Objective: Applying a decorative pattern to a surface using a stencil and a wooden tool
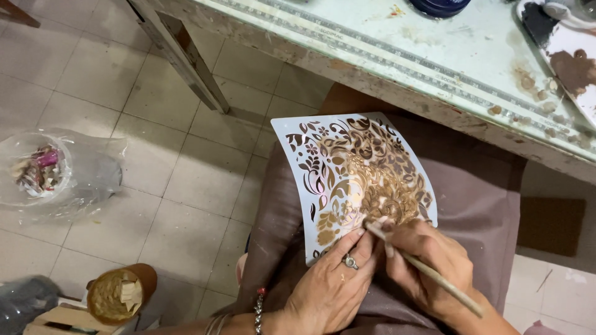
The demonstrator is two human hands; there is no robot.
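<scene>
Both of my hands work low in my lap: my left hand [332,282] presses its fingers flat, unclenched, on the near edge of the white stencil [354,180], and my right hand [428,260] pinches a thin brush [428,273], its tip on the gold-smeared cutouts. Farther off stands the stained table [434,56], a paint palette [565,56] at far right.

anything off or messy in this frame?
Nothing damaged. The stencil on the lap bows upward rather than lying flat; left hand pins its lower edge, right hand works a brush on it. Brown paint blots dot the table edge near the palette. The floor bin holds scraps.
</scene>
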